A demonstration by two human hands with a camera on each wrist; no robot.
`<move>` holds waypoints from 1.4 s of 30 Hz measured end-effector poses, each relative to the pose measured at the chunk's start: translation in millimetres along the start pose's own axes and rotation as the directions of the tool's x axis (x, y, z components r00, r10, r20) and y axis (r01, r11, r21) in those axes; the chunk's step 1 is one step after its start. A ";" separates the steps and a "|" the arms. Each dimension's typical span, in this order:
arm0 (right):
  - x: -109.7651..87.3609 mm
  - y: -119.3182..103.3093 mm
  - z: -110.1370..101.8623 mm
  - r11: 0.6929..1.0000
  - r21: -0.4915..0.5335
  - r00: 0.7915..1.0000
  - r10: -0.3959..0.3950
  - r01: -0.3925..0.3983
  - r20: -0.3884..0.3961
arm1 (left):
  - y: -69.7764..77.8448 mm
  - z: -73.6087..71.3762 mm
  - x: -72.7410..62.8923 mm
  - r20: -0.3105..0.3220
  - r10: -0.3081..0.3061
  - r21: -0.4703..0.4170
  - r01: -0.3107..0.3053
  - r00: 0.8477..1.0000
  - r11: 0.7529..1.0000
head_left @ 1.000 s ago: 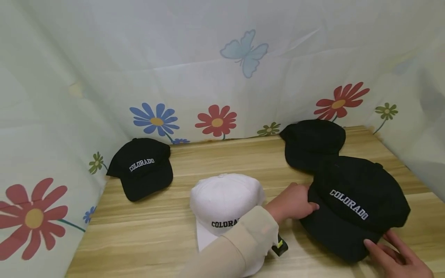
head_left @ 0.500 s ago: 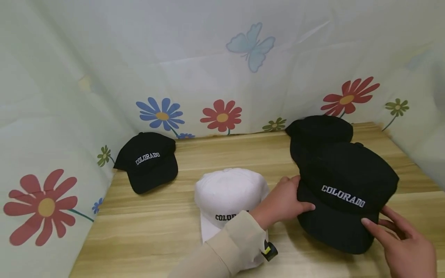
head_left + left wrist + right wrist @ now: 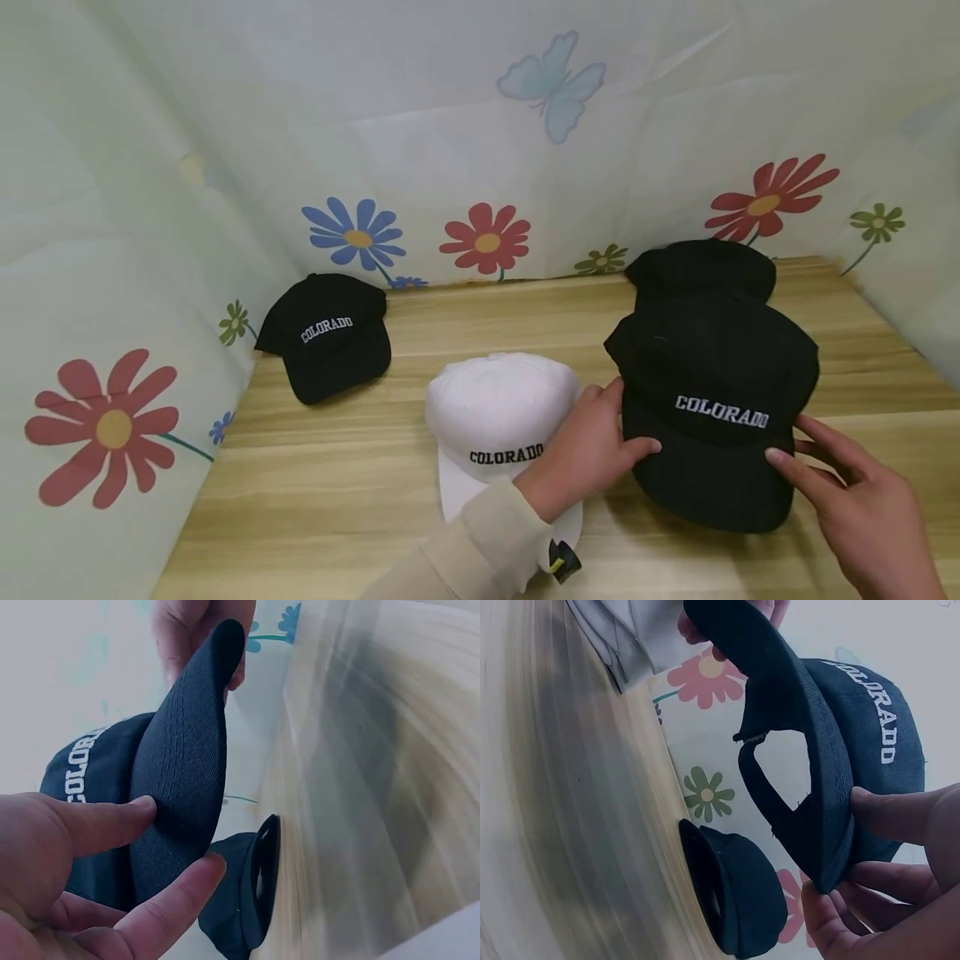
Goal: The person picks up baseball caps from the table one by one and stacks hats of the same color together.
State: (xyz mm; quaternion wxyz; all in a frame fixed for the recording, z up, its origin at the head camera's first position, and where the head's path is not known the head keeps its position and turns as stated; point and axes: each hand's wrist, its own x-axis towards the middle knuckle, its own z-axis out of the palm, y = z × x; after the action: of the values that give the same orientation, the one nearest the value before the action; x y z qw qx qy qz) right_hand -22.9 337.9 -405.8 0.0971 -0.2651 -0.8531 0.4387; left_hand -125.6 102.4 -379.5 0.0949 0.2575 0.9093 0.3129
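Both hands hold a black baseball cap (image 3: 720,358) with white COLORADO lettering by the two sides of its brim. My left hand (image 3: 588,450) pinches one brim edge, thumb on top and fingers beneath. On the other side, my right hand (image 3: 862,500) pinches the brim the same way. The wrist views show this cap raised off the table, its back strap opening visible from the right wrist. Under the left forearm sits a white COLORADO cap (image 3: 495,400), its brim partly covered by the sleeve.
Another black cap (image 3: 712,262) stands at the back right, partly hidden behind the held one. A black COLORADO cap (image 3: 330,317) rests at the back left of the wooden table (image 3: 300,483). A flower-printed curtain (image 3: 420,100) closes off the back and sides.
The held black cap has moved left and slightly up in the head view, turning so its front faces nearer the camera. Both hands keep their pinch. The whole view has shifted a little.
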 end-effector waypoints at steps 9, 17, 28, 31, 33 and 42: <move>-2.6 -1.9 5.2 0.998 -0.040 0.998 0.042 -0.040 0.049 | -5.7 9.8 -17.4 -0.072 0.035 0.150 -0.024 0.997 0.988; -2.3 -0.6 11.8 0.995 -0.093 0.995 0.047 -0.039 0.085 | -11.3 16.1 -24.1 -0.085 0.034 0.199 -0.017 0.996 0.980; -2.8 6.6 27.9 0.992 -0.117 0.991 -0.040 0.055 0.129 | -25.3 23.6 -26.7 -0.008 -0.019 0.151 0.020 1.000 0.988; -5.3 7.5 32.3 0.992 -0.094 0.988 -0.076 0.089 0.133 | -30.6 23.1 -30.0 0.005 -0.031 0.132 0.030 1.000 0.991; -7.7 6.6 35.7 0.990 -0.078 0.986 -0.103 0.114 0.132 | -34.2 21.2 -32.9 0.005 -0.034 0.126 0.033 0.999 0.991; -15.7 -0.8 51.6 0.966 -0.019 0.957 -0.255 0.260 0.140 | -47.0 9.3 -47.3 -0.003 -0.062 0.089 0.062 0.998 0.994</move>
State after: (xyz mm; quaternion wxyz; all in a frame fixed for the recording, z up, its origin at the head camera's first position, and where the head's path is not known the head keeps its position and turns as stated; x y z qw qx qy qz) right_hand -30.5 293.2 -434.9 0.0899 -0.1231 -0.8929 0.4237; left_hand -101.6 50.7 -415.3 0.0928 0.2331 0.9299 0.2691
